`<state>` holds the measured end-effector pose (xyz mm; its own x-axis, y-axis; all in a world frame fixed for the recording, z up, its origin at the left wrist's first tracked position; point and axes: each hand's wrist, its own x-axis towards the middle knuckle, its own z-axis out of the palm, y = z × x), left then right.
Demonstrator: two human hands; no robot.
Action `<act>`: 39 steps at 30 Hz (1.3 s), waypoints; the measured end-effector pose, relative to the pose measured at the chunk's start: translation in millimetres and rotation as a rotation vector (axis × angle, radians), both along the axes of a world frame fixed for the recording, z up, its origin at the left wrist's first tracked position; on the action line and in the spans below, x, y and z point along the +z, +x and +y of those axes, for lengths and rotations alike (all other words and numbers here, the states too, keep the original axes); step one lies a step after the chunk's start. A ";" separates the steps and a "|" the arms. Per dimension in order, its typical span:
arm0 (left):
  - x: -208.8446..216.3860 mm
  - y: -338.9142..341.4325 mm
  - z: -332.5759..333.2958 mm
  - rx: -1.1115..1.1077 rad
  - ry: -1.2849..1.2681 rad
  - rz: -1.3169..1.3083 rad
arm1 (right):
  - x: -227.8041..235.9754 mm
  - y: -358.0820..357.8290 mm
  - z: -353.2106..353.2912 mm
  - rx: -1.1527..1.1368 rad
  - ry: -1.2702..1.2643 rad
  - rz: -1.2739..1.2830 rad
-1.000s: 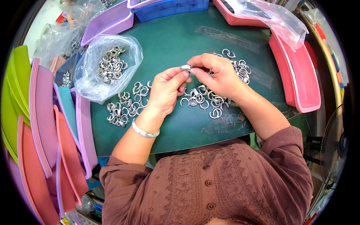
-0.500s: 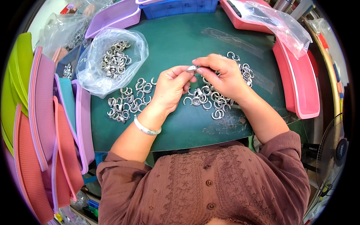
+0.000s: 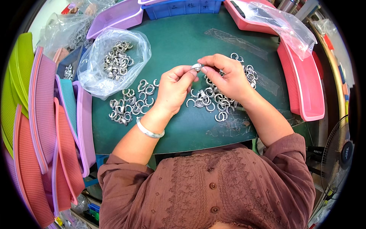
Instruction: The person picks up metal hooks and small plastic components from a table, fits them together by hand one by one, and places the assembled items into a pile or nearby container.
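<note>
A small silver metal ring [image 3: 196,67] is pinched between both hands above the green tabletop. My left hand [image 3: 173,87], closed, grips it from the left with thumb and fingers. From the right, my right hand [image 3: 227,78] holds its other side between thumb and forefinger. Beneath and beside the right hand lies a pile of open silver rings [image 3: 207,98], partly hidden by that hand. A second pile of rings [image 3: 129,105] rests to the left of my left wrist. Behind it, a clear plastic bag [image 3: 139,49] stands open with many similar rings [image 3: 117,63] inside.
Purple [image 3: 114,19], blue [image 3: 183,9] and pink [image 3: 295,76] plastic baskets line the far and right edges of the green table [image 3: 179,42]. Stacked coloured baskets [image 3: 45,110] crowd the left side. A fan [image 3: 337,152] stands at the right. Clear tape strips stick to the tabletop.
The ring between my fingers has turned slightly, showing more of its broad face. Both hands have barely shifted, and the piles look the same.
</note>
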<state>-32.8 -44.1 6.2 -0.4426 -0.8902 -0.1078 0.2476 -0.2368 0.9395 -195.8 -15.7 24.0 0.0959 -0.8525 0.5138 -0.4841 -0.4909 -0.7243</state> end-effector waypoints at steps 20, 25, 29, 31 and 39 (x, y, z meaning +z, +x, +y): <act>-2.9 -0.3 2.3 0.059 -0.195 0.084 | -0.6 0.9 1.8 0.177 0.582 -0.450; -2.9 3.3 -3.0 -0.077 0.044 0.258 | -2.7 0.9 0.9 0.190 0.561 -0.478; -4.0 5.9 -6.2 -0.141 0.124 0.305 | -5.2 0.4 -0.5 0.210 0.560 -0.481; -4.4 6.7 -7.2 -0.165 0.151 0.329 | -6.7 -0.2 -0.7 0.207 0.544 -0.474; -0.2 8.5 -8.6 -0.214 0.273 0.358 | -10.7 -0.8 -1.8 0.208 0.540 -0.458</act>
<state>-24.3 -52.7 6.0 -0.6638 -0.7360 -0.1327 0.4621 -0.5431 0.7010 -196.6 -17.4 13.2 0.1601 -0.9856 0.0550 -0.0110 -0.0575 -0.9983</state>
